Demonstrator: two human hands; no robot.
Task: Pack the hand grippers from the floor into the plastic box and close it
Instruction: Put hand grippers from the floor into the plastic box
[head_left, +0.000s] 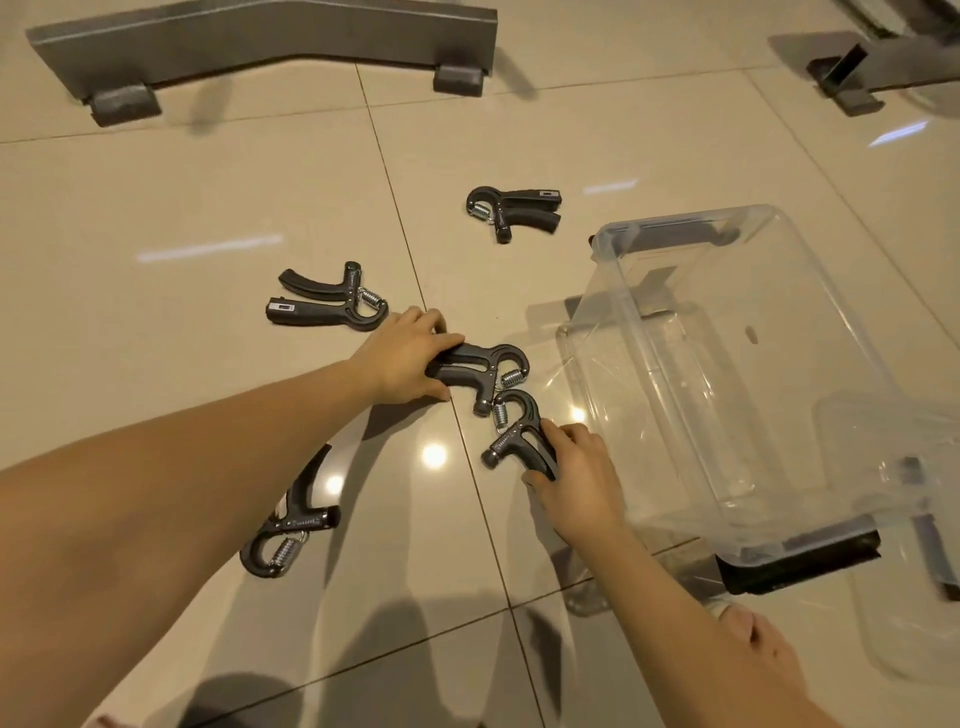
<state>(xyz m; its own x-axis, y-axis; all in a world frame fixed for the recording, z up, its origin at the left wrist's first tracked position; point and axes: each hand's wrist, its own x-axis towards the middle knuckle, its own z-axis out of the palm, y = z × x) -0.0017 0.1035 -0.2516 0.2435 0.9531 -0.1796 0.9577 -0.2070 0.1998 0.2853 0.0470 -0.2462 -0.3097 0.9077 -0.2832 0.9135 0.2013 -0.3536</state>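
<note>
Handles of one hand gripper (514, 436) sit clasped in our right grip (576, 467) on the floor (208, 208), just left of the open plastic box (613, 244), while our left grip (402, 364), farther from it, clasps a second hand gripper (483, 364), handles pointing left, away from the box.

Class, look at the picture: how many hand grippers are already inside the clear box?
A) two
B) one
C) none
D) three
C: the box holds nothing; all five grippers are on the floor, the left hand and right hand gripping one each.
</note>
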